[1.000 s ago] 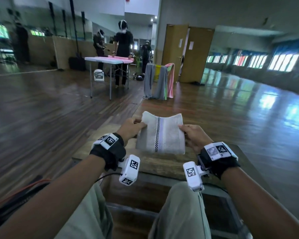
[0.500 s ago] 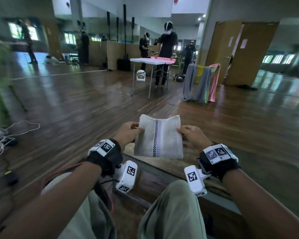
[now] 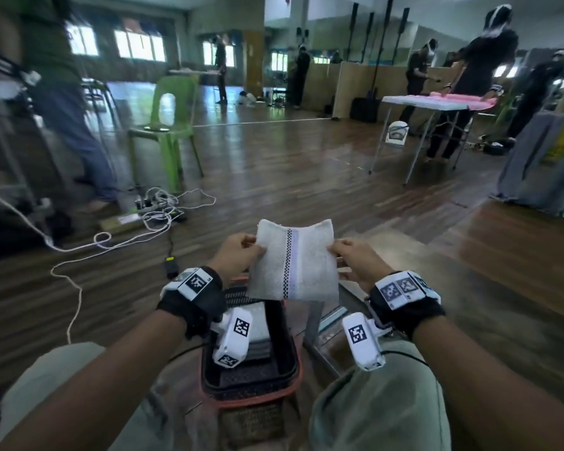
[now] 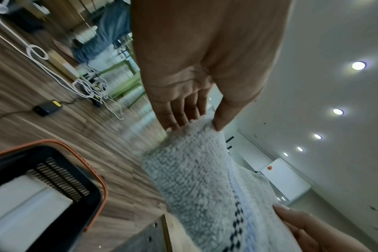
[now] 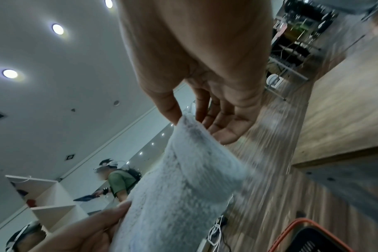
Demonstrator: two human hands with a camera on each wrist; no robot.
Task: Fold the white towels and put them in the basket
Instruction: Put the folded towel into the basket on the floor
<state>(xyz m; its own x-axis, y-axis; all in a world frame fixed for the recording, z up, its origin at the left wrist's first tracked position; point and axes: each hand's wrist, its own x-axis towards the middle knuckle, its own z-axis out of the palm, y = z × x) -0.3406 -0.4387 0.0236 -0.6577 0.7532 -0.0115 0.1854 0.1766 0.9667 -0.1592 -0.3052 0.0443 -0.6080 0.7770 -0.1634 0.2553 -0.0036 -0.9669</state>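
Observation:
A folded white towel (image 3: pixel 295 260) with a checked stripe hangs in the air between my hands. My left hand (image 3: pixel 241 252) pinches its left edge, thumb on top, which the left wrist view shows too with the towel (image 4: pixel 205 179). My right hand (image 3: pixel 352 255) pinches the right edge, seen with the towel (image 5: pixel 183 179) in the right wrist view. Directly below the towel stands a black basket with an orange rim (image 3: pixel 293 375), between my knees. White folded cloth (image 4: pixel 22 204) lies inside the basket (image 4: pixel 93 196).
White cables (image 3: pixel 150 216) and a power adapter (image 3: pixel 171 266) lie on the wooden floor to the left. A green plastic chair (image 3: pixel 166 125) and a standing person are further left. A folding table (image 3: pixel 430 107) with people stands at the back right. A low wooden table edge (image 5: pixel 334 153) lies to my right.
My view has swung left and down, off the wooden table. Both hands carried the folded towel leftward, and it now hangs over the basket. The grip is unchanged.

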